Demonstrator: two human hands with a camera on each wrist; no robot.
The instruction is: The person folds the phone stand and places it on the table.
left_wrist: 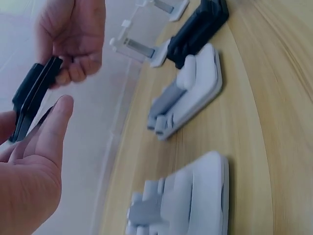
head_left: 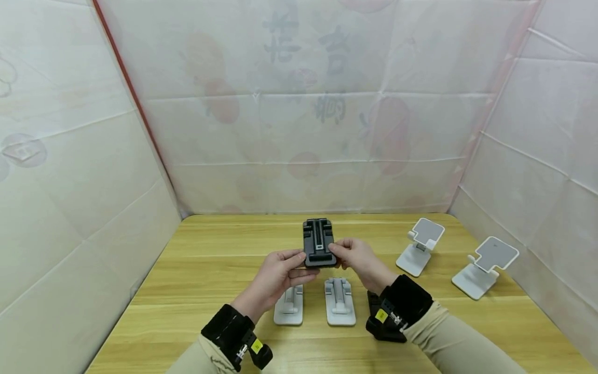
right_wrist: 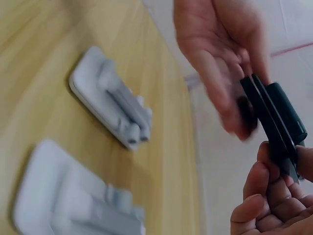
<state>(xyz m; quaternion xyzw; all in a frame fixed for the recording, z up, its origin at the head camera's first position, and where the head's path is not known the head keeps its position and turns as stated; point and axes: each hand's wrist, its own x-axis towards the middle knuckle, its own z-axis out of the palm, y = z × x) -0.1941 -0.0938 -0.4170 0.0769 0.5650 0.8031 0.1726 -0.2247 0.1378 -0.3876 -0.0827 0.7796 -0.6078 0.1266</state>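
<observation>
While both hands work above it, the wooden table [head_left: 196, 270] shows light yellow planks with a straight grain, boxed in on three sides by white translucent sheeting [head_left: 303, 130] with faded fruit prints and creases.

Head view: black folded phone stand [head_left: 320, 243] held in the air over the table centre, between the two hands. Left hand [head_left: 278, 274] grips its left edge, thumb on top, fingers curled under. Right hand [head_left: 357, 257] pinches the right edge with its fingertips. Two white folded stands [head_left: 340, 301] lie flat side by side just below the hands, apart from each other. Two white unfolded stands [head_left: 419, 246] sit upright well off to the right, plates tilted back. Black wrist straps with yellow tags, beige sleeves.

Left wrist view adds what the head view mostly hides: another black folded stand [left_wrist: 200, 30] lying on the table beyond the white ones, just beside the nearer one. It also shows the held stand edge-on as two thin stacked plates.

Right wrist view: same edge-on look, a rounded hinge barrel at the top end, right fingers curled round the lower end; blurred.

Stands look like matte moulded plastic, rounded corners, central ribbed arm folded into a flat base.
</observation>
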